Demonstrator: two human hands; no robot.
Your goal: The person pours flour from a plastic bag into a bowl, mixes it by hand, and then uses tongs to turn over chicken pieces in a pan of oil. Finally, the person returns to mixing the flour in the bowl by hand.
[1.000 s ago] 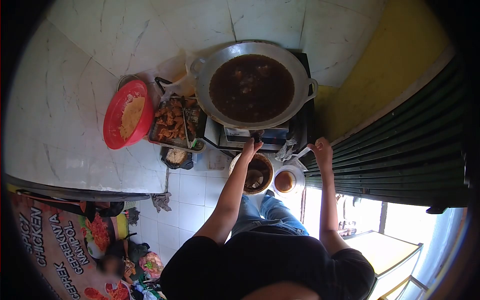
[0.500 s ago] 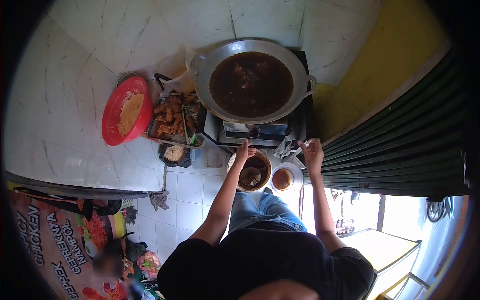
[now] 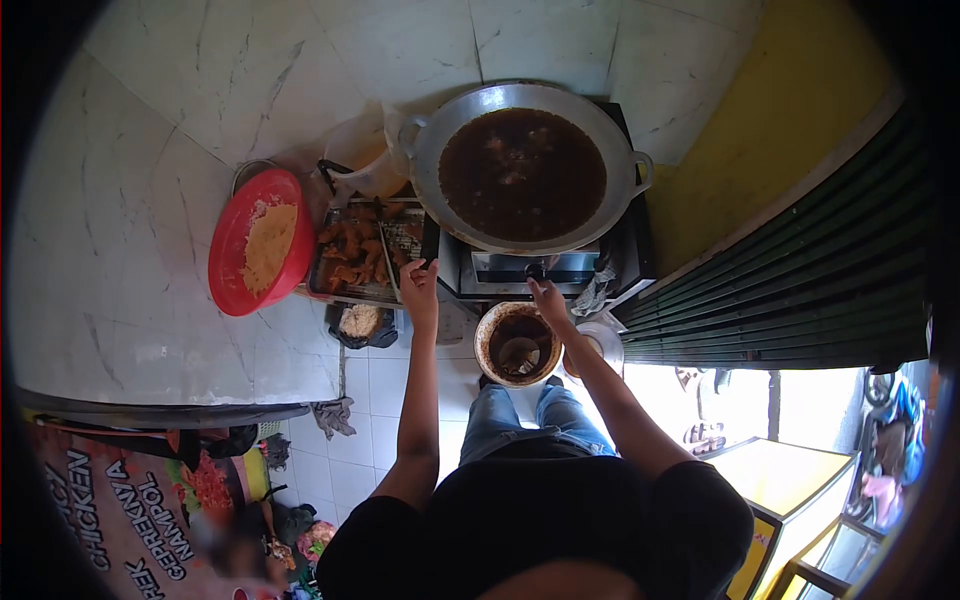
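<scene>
My right hand (image 3: pixel 547 300) reaches to the front of the stove (image 3: pixel 495 265), its fingers closed at the black stove knob (image 3: pixel 536 272). My left hand (image 3: pixel 420 285) is raised beside the tray's right edge with its fingers apart and nothing visible in it. Metal tongs (image 3: pixel 387 250) lie across the tray (image 3: pixel 402 232) of browned fried pieces (image 3: pixel 350 250), close to my left fingers. On the stove stands a large wok (image 3: pixel 430 185) of dark oil (image 3: pixel 520 200), with some pieces frying near its middle.
A red basin (image 3: pixel 226 250) of flour-like powder stands left of the tray. Below the stove is a stained bucket (image 3: pixel 484 345) with a lighter tub (image 3: pixel 612 350) beside it. A grey rag (image 3: pixel 597 290) hangs at the stove's right. A green shutter (image 3: pixel 770 290) flanks the right side.
My right hand has moved left from beside the rag to the stove knob. My left hand has moved left from above the bucket towards the tray. The view has shifted slightly.
</scene>
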